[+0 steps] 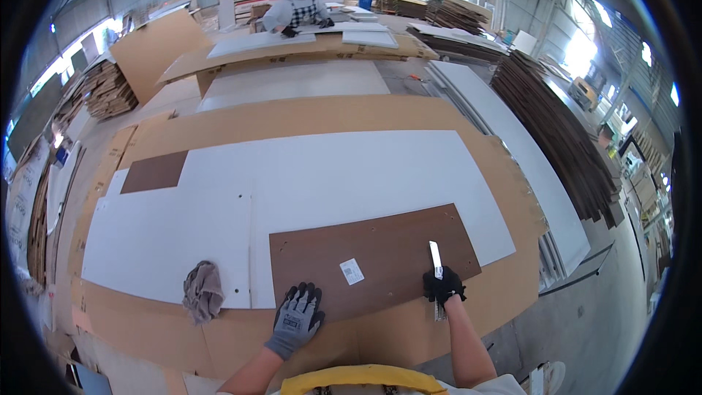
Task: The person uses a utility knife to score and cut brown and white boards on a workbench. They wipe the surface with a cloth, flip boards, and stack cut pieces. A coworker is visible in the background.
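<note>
Workshop bench, seen from above: a grey rag (202, 290) lies crumpled just left of the left hand (298, 317), which, gloved, presses flat w/ fingers spread on the near edge of a brown panel (380, 249); a small white sticker (352, 271) sits on the board btwn the two hands. The right hand (442, 287), in a black glove, is closed round a utility knife (436, 262), blade pointing away over the panel's right end. Judgement: best to keep the left palm pinning the board well clear of the blade and work at a shallow angle. Beyond the hands, white sheets (329, 175) cover cardboard; another person works at a far table.
</note>
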Demonstrator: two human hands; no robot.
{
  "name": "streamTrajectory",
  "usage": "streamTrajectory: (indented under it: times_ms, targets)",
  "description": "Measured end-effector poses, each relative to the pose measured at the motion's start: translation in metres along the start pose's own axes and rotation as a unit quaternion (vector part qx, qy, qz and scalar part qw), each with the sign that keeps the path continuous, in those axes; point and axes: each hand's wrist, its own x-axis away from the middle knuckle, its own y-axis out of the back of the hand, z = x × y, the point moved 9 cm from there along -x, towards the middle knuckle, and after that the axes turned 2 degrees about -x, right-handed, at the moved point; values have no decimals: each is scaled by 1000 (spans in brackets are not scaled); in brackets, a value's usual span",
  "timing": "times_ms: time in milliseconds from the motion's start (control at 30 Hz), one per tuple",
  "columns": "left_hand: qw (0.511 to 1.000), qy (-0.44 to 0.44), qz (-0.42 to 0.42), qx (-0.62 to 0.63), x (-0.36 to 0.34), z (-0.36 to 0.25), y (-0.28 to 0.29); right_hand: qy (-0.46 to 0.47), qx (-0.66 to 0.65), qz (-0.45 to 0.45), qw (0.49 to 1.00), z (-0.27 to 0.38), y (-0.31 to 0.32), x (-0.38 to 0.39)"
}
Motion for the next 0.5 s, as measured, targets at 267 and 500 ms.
streamTrajectory:
  times_ms: [267, 500]
  targets:
    - [982, 111, -138, 71, -18, -24, 53, 11, -40, -3, 999, -33, 18, -13]
    - [998, 14, -4, 65, -52, -54, -15, 15, -9, 10, 1000, -15, 1, -9]
